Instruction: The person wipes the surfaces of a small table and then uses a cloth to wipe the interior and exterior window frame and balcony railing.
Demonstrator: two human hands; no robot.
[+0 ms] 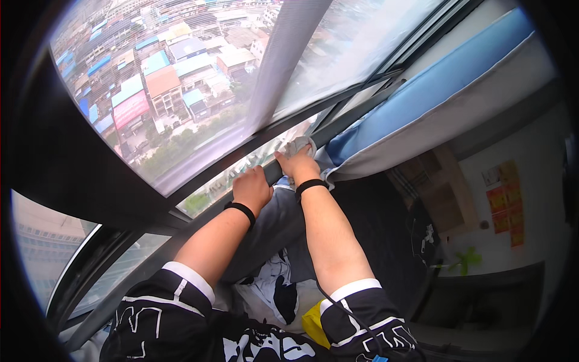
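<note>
A crumpled light grey cloth [296,147] is under my right hand [302,164], pressed onto the dark metal window rail [272,172]. To its left, my left hand [252,186] grips the same rail with curled fingers. Both hands are in front of the window pane [194,90], through which buildings show far below. A blue and grey curtain [434,97] runs along the window to the right, its lower end close to my right hand. The fingertips of my right hand are partly hidden by the cloth.
A dark window post [104,149] stands at the left. Below my arms lie a black and white garment [273,285] and a yellow item [316,321]. A black cable [348,310] crosses my right sleeve. Orange and red papers [505,203] hang on the wall at the right.
</note>
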